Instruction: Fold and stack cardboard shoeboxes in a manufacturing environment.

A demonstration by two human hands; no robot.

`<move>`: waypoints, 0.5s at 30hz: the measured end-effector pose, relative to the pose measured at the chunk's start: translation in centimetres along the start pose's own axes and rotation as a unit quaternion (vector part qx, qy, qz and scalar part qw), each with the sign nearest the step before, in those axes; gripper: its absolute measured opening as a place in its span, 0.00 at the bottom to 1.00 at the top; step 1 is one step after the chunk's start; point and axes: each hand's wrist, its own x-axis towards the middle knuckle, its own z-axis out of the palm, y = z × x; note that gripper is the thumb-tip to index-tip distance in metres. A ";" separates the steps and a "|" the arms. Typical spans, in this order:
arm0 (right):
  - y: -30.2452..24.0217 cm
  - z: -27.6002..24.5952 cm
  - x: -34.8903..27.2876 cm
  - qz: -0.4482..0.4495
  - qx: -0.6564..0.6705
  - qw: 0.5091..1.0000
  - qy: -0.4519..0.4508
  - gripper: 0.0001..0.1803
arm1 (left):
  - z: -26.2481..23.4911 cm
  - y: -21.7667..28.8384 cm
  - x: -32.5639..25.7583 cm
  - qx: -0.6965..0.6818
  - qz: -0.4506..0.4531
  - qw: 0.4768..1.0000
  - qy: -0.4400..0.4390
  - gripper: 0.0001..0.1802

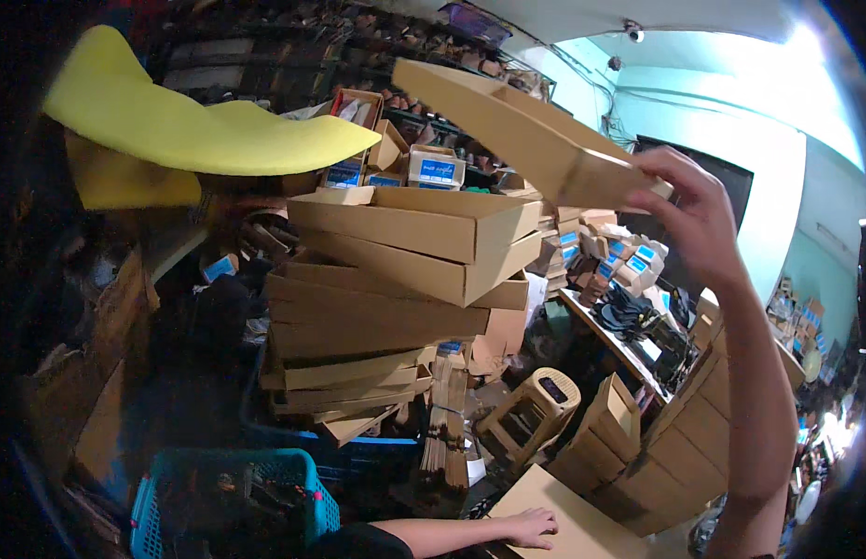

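Note:
High on the right, my right hand (pixel 689 200) is closed on the near end of a shallow brown cardboard box (pixel 517 135), thumb below and fingers over its rim. The box is tilted in the air, its far end raised to the left. Lower down, my left hand (pixel 531 528) rests, fingers loosely spread, on the flat top of another cardboard piece (pixel 582 522). Between and beyond my hands stands a tall, uneven stack of similar open boxes (pixel 386 307). The held box is above and to the right of the stack's top.
A turquoise plastic basket (pixel 312 494) stands at lower left. Yellow foam sheet (pixel 219 135) juts in at upper left. A beige plastic stool (pixel 531 415), more cardboard boxes (pixel 619 415) and a cluttered table (pixel 619 345) are on the right. Bundled flat cardboard (pixel 445 419) stands beside the stack.

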 end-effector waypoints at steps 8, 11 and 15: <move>-0.2 7.0 4.3 -0.050 0.045 0.988 -0.140 0.21 | 0.7 0.0 0.4 -0.006 0.005 1.000 0.013 0.28; -0.4 8.2 4.8 -0.050 0.066 0.983 -0.161 0.21 | 1.4 -0.5 0.6 -0.002 0.009 1.000 0.024 0.28; -0.2 8.8 4.3 -0.081 0.061 0.986 -0.132 0.24 | 1.3 -0.2 0.6 0.007 0.011 1.000 0.021 0.28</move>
